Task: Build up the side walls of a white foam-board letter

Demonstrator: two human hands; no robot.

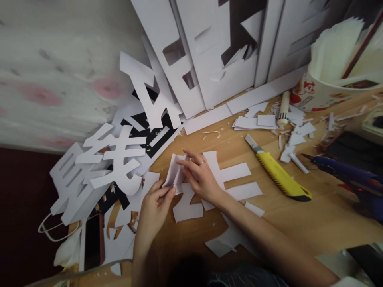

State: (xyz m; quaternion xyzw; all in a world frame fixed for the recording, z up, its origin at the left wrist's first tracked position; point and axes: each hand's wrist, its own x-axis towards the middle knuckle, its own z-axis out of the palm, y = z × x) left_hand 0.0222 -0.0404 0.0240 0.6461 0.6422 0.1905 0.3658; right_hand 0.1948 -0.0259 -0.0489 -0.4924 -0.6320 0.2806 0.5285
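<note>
Between my hands, above the table's middle, stands a small folded piece of white card [171, 169]. My left hand [157, 201] pinches its lower left edge between thumb and fingers. At its upper right, my right hand [199, 175] touches the card, its index finger laid across the top and its thumb hidden in part. Under and beside my right hand lies a white cut-out character [239, 171] with several strokes, partly covered by the hand and forearm. A yellow utility knife [279, 175] with its blade out rests to the right.
A blue glue gun [338, 167] lies at the right edge, near a paper bucket [317, 89] of white sticks. Cut-out characters [122, 157] pile up at the left by a phone [93, 241]. Large white boards [206, 48] lean at the back; a pen [284, 109] lies among scraps.
</note>
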